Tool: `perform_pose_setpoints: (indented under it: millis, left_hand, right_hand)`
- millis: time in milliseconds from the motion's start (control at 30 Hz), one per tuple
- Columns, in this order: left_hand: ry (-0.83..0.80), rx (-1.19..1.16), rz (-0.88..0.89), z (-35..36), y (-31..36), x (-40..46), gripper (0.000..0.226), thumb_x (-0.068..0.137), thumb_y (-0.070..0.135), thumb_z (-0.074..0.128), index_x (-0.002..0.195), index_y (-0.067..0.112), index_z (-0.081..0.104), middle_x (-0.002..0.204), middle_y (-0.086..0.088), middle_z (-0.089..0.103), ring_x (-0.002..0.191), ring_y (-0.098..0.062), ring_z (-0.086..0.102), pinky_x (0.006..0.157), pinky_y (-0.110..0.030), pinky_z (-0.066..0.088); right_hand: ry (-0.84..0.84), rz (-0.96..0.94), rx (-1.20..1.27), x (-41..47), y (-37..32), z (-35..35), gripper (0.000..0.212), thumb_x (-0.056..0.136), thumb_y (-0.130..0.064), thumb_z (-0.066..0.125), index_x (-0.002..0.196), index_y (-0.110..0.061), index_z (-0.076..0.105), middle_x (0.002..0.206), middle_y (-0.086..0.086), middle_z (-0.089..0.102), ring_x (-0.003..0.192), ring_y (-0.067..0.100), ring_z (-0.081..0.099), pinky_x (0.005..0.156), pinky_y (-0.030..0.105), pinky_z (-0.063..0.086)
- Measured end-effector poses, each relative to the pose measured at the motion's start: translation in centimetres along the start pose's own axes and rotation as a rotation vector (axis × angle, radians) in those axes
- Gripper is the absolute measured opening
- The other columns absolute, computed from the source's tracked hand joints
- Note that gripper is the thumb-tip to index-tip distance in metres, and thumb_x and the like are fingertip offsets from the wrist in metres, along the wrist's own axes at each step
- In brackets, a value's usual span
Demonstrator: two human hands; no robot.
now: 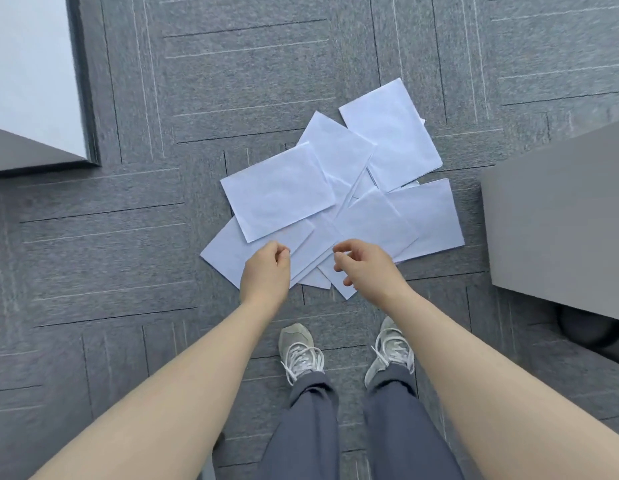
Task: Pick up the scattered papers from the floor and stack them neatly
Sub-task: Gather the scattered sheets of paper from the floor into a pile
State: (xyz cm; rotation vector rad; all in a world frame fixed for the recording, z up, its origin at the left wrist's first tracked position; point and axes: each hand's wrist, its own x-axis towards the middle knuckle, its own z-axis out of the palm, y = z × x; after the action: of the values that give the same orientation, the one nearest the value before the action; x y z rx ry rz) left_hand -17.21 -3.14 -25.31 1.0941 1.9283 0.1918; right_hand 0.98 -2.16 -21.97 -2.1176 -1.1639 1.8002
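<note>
Grey carpet floor (93,237) underfoot. Your left hand (266,271) and right hand (363,268) hover loosely curled, holding nothing, over the near edge of the papers (280,192), which lie overlapped just ahead of your shoes (299,348). Pinch the top sheet by a corner, lifting singly so none crease.

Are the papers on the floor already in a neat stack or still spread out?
Spread out: the papers lie fanned at different angles, overlapping on the carpet.

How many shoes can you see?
2: the left shoe and the right shoe, side by side on the carpet, just below the papers.
</note>
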Motion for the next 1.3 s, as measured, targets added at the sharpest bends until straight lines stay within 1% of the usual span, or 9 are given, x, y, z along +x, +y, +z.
perform_pose_setpoints:
  millis: [233, 333, 467, 667, 800, 900, 1000, 1167, 1300]
  left_hand:
    - [0.057, 0.039, -0.017, 3.4, -6.6, 5.6, 0.018, 0.096, 0.024, 0.043, 0.090, 0.025, 0.059, 0.081, 0.010, 0.061, 0.082, -0.021, 0.063, 0.069, -0.032, 0.047]
    - [0.065, 0.086, -0.023, 5.0, -8.8, 7.8, 0.020, 0.096, 0.024, 0.043, 0.097, 0.022, 0.062, 0.090, 0.004, 0.064, 0.084, -0.020, 0.060, 0.065, -0.030, 0.040]
    - [0.100, 0.134, 0.013, 7.3, -11.1, 11.5, 0.020, 0.096, 0.024, 0.043, 0.101, 0.019, 0.062, 0.101, 0.004, 0.062, 0.085, -0.019, 0.056, 0.066, -0.029, 0.038]
    - [0.148, 0.214, 0.070, 12.6, -14.5, 18.8, 0.020, 0.093, 0.025, 0.046, 0.107, 0.022, 0.060, 0.112, 0.004, 0.060, 0.086, -0.019, 0.059, 0.068, -0.031, 0.042]
    - [0.173, 0.327, 0.136, 12.5, -14.7, 19.6, 0.027, 0.092, 0.027, 0.047, 0.116, 0.019, 0.058, 0.120, -0.001, 0.055, 0.099, -0.023, 0.057, 0.069, -0.033, 0.042]
    - [0.200, 0.397, 0.210, 14.1, -15.6, 21.9, 0.033, 0.090, 0.026, 0.052, 0.121, 0.018, 0.056, 0.124, -0.004, 0.052, 0.113, -0.025, 0.048, 0.071, -0.034, 0.041]
    - [0.194, 0.481, 0.289, 15.5, -16.0, 24.3, 0.044, 0.086, 0.024, 0.056, 0.129, 0.017, 0.053, 0.135, -0.006, 0.048, 0.122, -0.028, 0.042, 0.084, -0.039, 0.042]
    - [0.126, 0.676, 0.330, 17.0, -16.2, 26.6, 0.063, 0.083, 0.032, 0.057, 0.143, 0.021, 0.039, 0.156, -0.011, 0.026, 0.140, -0.032, 0.024, 0.105, -0.043, 0.030]
    - [0.169, 0.733, 0.370, 17.3, -16.2, 27.0, 0.062, 0.081, 0.026, 0.057, 0.141, 0.019, 0.043, 0.154, -0.012, 0.031, 0.135, -0.034, 0.031, 0.095, -0.045, 0.038]
  right_hand:
    - [-0.056, 0.027, -0.036, 7.7, 4.4, 3.4, 0.018, 0.090, -0.030, 0.052, 0.102, -0.025, 0.065, 0.095, 0.004, 0.072, 0.067, 0.018, 0.062, 0.065, 0.035, 0.051]
    - [-0.093, 0.021, -0.096, 10.8, 6.2, 4.3, 0.017, 0.091, -0.030, 0.051, 0.101, -0.027, 0.064, 0.093, 0.003, 0.073, 0.071, 0.018, 0.063, 0.072, 0.037, 0.053]
    - [-0.110, 0.053, -0.106, 15.6, 8.4, 5.0, 0.017, 0.092, -0.028, 0.051, 0.104, -0.024, 0.063, 0.094, 0.002, 0.072, 0.066, 0.018, 0.062, 0.060, 0.029, 0.047]
    - [-0.069, 0.166, -0.071, 24.3, 13.1, 5.4, 0.025, 0.093, -0.018, 0.048, 0.116, -0.015, 0.059, 0.095, 0.008, 0.068, 0.067, 0.023, 0.060, 0.062, 0.031, 0.048]
    - [0.019, 0.151, -0.164, 25.2, 14.3, 4.5, 0.033, 0.089, -0.023, 0.052, 0.121, -0.017, 0.058, 0.103, 0.003, 0.063, 0.076, 0.023, 0.060, 0.071, 0.037, 0.054]
    - [0.097, 0.086, -0.338, 27.5, 14.8, 4.0, 0.037, 0.090, -0.028, 0.054, 0.126, -0.021, 0.056, 0.107, -0.003, 0.059, 0.086, 0.023, 0.061, 0.071, 0.031, 0.045]
    - [0.126, 0.056, -0.436, 29.8, 15.1, 3.8, 0.042, 0.090, -0.033, 0.054, 0.131, -0.021, 0.053, 0.110, -0.003, 0.059, 0.089, 0.022, 0.060, 0.073, 0.031, 0.044]
    - [0.107, 0.022, -0.564, 31.6, 15.2, 4.6, 0.035, 0.085, -0.041, 0.055, 0.118, -0.028, 0.052, 0.105, -0.003, 0.064, 0.086, 0.022, 0.063, 0.073, 0.034, 0.051]
    - [0.116, -0.008, -0.563, 32.3, 15.2, 5.3, 0.027, 0.083, -0.044, 0.057, 0.104, -0.028, 0.051, 0.097, -0.006, 0.062, 0.082, 0.019, 0.062, 0.070, 0.033, 0.049]
